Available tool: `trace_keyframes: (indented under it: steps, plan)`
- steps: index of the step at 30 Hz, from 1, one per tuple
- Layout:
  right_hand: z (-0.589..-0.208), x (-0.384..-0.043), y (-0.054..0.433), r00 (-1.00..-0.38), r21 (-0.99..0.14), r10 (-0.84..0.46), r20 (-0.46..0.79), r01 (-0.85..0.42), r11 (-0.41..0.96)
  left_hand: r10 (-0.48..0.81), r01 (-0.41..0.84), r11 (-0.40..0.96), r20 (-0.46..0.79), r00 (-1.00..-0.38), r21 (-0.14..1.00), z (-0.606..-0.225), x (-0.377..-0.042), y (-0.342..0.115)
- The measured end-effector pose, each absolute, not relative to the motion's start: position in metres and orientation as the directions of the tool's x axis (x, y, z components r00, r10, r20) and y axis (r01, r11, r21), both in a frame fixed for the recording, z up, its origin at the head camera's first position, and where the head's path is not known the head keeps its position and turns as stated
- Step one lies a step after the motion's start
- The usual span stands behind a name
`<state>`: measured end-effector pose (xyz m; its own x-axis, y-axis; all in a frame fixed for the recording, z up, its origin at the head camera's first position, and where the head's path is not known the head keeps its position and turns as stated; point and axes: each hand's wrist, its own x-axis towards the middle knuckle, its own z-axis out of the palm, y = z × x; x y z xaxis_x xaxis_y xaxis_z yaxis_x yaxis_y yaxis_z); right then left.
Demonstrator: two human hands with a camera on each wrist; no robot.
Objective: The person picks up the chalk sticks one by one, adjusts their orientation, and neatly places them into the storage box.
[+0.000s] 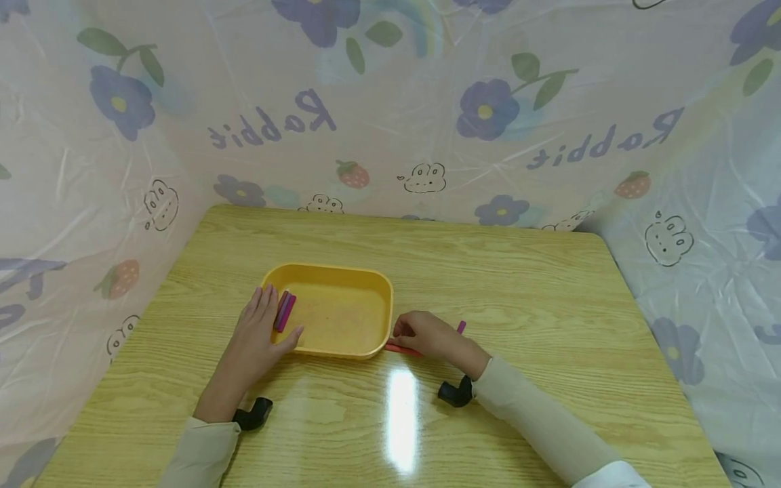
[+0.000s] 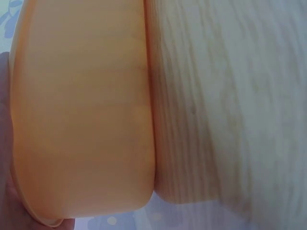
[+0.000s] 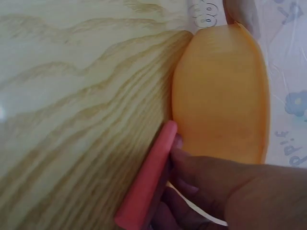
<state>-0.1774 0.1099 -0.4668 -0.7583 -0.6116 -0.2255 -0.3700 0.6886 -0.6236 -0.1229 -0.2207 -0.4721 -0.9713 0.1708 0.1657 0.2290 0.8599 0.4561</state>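
A yellow plastic tray stands on the table. My left hand rests over its left end, fingers straight across the rim and thumb spread over the front edge. Beside those fingers, inside the tray, lie several short crayon-like sticks in brown, purple and magenta. At the tray's right end my right hand pinches a red crayon-like stick, thumb tip against its side and the other fingers curled behind. This stick lies low by the tray's outer wall. My palm partly covers it in the head view.
A purple stick pokes out behind the right hand. Black wrist mounts sit under both wrists. The wood-grain table is bordered by a curtain printed with flowers and rabbits, at the back and both sides.
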Motion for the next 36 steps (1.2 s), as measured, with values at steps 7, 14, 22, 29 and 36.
trace_keyframes:
  steps: [7, 14, 22, 29, 36]
  plan:
    - [-0.468, -0.176, 0.107, -0.756, -0.586, -0.621, -0.207, -0.413, 0.697, 0.172, 0.233, 0.86, 0.172, -0.97, 0.454, -0.472, -0.123, -0.221]
    - [-0.467, -0.177, 0.108, -0.786, -0.568, -0.581, -0.211, -0.385, 0.727, 0.175, 0.238, 0.859, 0.178, -0.968, 0.453, -0.47, -0.124, -0.221]
    - [-0.466, -0.177, 0.109, -0.798, -0.584, -0.559, -0.224, -0.349, 0.733, 0.173, 0.237, 0.86, 0.178, -0.969, 0.452, -0.47, -0.125, -0.22]
    - [-0.47, -0.177, 0.111, -0.811, -0.615, -0.546, -0.212, -0.324, 0.719, 0.173, 0.237, 0.857, 0.178, -0.969, 0.457, -0.472, -0.124, -0.221]
    - [-0.472, -0.178, 0.118, -0.84, -0.664, -0.517, -0.164, -0.293, 0.688, 0.178, 0.243, 0.853, 0.18, -0.967, 0.462, -0.473, -0.124, -0.222]
